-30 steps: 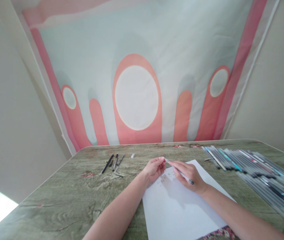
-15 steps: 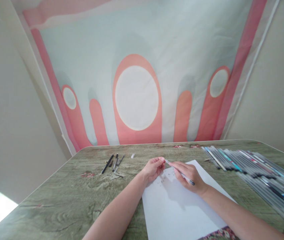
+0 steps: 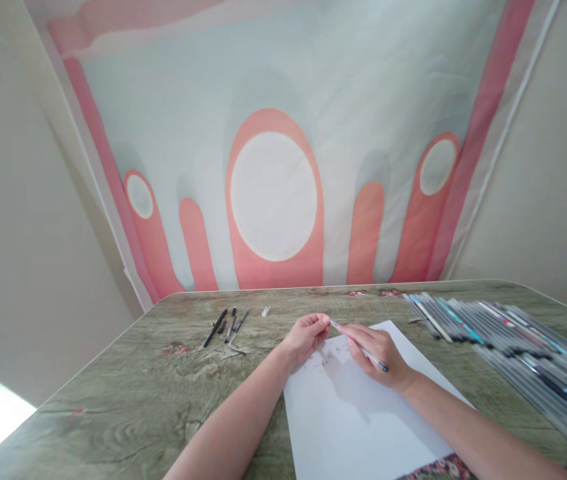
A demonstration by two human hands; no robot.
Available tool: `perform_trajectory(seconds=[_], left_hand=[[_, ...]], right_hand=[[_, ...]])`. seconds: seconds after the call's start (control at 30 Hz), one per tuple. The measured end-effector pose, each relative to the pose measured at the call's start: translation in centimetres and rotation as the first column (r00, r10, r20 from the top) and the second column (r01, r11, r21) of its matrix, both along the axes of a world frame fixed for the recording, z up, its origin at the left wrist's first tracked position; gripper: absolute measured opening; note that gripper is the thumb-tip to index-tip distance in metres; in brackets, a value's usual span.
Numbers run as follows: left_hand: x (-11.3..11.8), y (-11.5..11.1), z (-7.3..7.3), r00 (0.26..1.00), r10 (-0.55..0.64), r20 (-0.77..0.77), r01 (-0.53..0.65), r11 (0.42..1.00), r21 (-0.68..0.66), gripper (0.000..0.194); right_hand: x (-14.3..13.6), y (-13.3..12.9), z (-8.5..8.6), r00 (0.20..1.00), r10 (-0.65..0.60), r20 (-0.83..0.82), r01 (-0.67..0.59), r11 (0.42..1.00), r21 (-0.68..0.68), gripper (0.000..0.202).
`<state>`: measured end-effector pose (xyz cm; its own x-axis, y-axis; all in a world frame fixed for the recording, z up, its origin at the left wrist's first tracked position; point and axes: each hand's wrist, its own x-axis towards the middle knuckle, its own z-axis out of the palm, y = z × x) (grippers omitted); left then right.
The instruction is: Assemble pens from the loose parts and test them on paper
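Note:
My right hand (image 3: 376,353) is closed around a slim grey-white pen (image 3: 366,351) with a dark end, held slanting above the paper. The pen's pale front end points up and left and reaches the fingertips of my left hand (image 3: 309,337). There my left thumb and forefinger are pinched together. Whether they grip the pen's tip or some small thing is hidden. Beneath both hands lies a white sheet of paper (image 3: 358,427), with small dark specks or marks near its upper left part, beside my left hand.
Several pens and small dark pieces (image 3: 216,328) lie on the left of the wood-patterned table (image 3: 128,407). A small whitish piece (image 3: 266,311) lies behind them. Rows of grey pens (image 3: 503,327) cover the right side. A pink-and-white printed backdrop (image 3: 273,193) hangs behind the table.
Almost nothing differs. Both hands keep their places at the pen, and the paper and loose pens lie as before.

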<state>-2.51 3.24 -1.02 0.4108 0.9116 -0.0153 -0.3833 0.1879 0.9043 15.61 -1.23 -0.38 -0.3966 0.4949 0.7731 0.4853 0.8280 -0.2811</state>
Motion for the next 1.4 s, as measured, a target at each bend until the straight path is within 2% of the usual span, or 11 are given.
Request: perform_trajectory(seconds=[0.33, 0.5, 0.57, 0.6, 0.63, 0.7, 0.77, 0.87, 0.93, 1.07, 1.4], left_hand=[[-0.1, 0.3, -0.1, 0.998, 0.049, -0.037, -0.048, 0.999, 0.013, 0.029], [-0.6, 1.2, 0.0, 0.957, 0.231, -0.173, -0.211, 0.969, 0.127, 0.034], [-1.6, 1.9, 0.2, 0.867, 0.396, -0.301, -0.327, 0.910, 0.255, 0.033], [-2.3, 2.3, 0.4, 0.784, 0.493, -0.377, -0.382, 0.862, 0.334, 0.030], [-3.2, 2.7, 0.5, 0.671, 0.592, -0.446, -0.424, 0.800, 0.425, 0.026], [-5.1, 3.2, 0.8, 0.427, 0.715, -0.553, -0.381, 0.697, 0.607, 0.019], [-7.1, 3.6, 0.9, 0.190, 0.761, -0.621, -0.293, 0.647, 0.704, 0.014], [-9.3, 3.9, 0.5, -0.120, 0.733, -0.669, -0.220, 0.638, 0.738, 0.020], [-10.1, 4.0, 0.0, -0.262, 0.690, -0.675, -0.213, 0.640, 0.738, 0.031], [-10.5, 4.1, -0.4, -0.368, 0.601, -0.709, -0.222, 0.684, 0.695, 0.043], [-9.9, 3.6, -0.2, -0.391, 0.568, -0.724, -0.186, 0.722, 0.667, 0.032]], right_hand=[[-0.1, 0.1, 0.1, 1.000, -0.008, 0.018, 0.008, 1.000, -0.015, 0.033], [0.0, 0.2, -0.1, 0.999, -0.031, 0.009, 0.031, 0.999, -0.035, 0.033], [0.0, 0.2, -0.1, 0.999, -0.031, 0.019, 0.031, 0.998, -0.047, 0.033], [0.0, 0.1, -0.1, 0.999, -0.030, 0.024, 0.031, 0.998, -0.053, 0.034], [0.0, 0.1, -0.1, 0.999, -0.031, 0.028, 0.033, 0.998, -0.057, 0.034], [0.0, 0.1, -0.2, 0.999, -0.037, 0.026, 0.038, 0.998, -0.051, 0.033], [0.0, 0.2, -0.2, 0.999, -0.041, 0.019, 0.042, 0.998, -0.039, 0.033], [0.0, 0.2, -0.2, 0.999, -0.038, 0.006, 0.038, 0.999, -0.023, 0.032], [0.0, 0.2, -0.1, 0.999, -0.037, 0.002, 0.037, 0.999, -0.024, 0.032], [0.0, 0.2, -0.2, 0.999, -0.039, 0.006, 0.039, 0.999, -0.028, 0.033], [0.0, 0.2, -0.3, 0.999, -0.048, 0.003, 0.048, 0.998, -0.045, 0.032]])
